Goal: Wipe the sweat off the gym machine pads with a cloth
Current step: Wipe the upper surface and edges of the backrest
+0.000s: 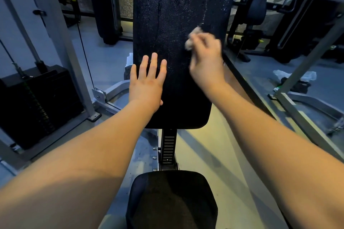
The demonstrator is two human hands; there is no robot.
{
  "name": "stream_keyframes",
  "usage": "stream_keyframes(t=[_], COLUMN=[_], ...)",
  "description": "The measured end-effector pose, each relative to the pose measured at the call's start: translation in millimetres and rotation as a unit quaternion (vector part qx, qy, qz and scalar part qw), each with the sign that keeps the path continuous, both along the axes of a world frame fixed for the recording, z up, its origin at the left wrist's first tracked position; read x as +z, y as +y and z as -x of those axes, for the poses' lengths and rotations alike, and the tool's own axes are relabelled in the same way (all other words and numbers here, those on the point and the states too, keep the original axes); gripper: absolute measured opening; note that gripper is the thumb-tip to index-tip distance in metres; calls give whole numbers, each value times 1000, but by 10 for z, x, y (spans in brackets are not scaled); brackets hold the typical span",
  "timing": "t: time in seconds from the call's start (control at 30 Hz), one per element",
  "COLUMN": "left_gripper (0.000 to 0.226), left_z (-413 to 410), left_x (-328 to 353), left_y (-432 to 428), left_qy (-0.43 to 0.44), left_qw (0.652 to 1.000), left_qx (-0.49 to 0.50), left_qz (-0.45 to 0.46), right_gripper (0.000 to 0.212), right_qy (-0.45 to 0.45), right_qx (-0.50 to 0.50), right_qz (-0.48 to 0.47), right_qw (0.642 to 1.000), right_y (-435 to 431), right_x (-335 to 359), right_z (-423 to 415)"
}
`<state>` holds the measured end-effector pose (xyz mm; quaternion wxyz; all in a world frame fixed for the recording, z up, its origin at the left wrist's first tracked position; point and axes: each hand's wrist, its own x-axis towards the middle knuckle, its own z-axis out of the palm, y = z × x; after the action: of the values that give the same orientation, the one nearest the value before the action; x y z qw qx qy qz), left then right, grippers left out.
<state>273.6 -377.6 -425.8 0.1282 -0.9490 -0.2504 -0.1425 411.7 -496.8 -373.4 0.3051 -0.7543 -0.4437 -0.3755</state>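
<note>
Cloth (193, 38) bunched in right grip (206, 55), against back pad (173, 15).

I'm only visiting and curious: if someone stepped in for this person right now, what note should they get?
Left hand: open, flat on the lower left of the back pad.
Right hand: closed on a bunched cloth, pressed to the pad's right side.
Done: cannot tell how much is wiped.
Left: the pad's upper part glistens with droplets; the seat pad below shows no cloth on it yet.
</note>
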Motion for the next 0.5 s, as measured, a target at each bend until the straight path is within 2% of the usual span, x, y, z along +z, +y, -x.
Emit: stream_keyframes(t=[0.1,0.13,0.17,0.23,0.3,0.33,0.4,0.5], left_gripper=[134,134,134,132,131,131,131,132], left_z=[7,12,14,16,13,11,2,19], left_x=[12,9,5,-13,-33,-38,-33,15], left_y=[4,7,9,12,23,27,44,61], left_qy=[1,-1,-3,-6,-8,-8,-9,-6], left_qw=[1000,1000,1000,1000,1000,1000,1000,1000], left_qx=[-1,-1,0,-4,-7,-7,-9,-9], left_qz=[3,3,2,2,0,-1,-2,4], right_gripper=[54,57,58,49,41,42,46,44], right_qy=[-85,-104,-109,-72,-8,7,6,-25], right_qx=[96,100,94,40,-39,-56,-40,24], right_qz=[200,223,201,69,-48,-63,-30,71], right_qw=[971,964,969,994,998,996,999,997], right_y=[-85,-134,-160,-183,-129,-64,45,-44], right_x=[-188,-135,-62,118,223,193,35,-107], right_z=[101,55,-20,-166,-208,-157,-9,121])
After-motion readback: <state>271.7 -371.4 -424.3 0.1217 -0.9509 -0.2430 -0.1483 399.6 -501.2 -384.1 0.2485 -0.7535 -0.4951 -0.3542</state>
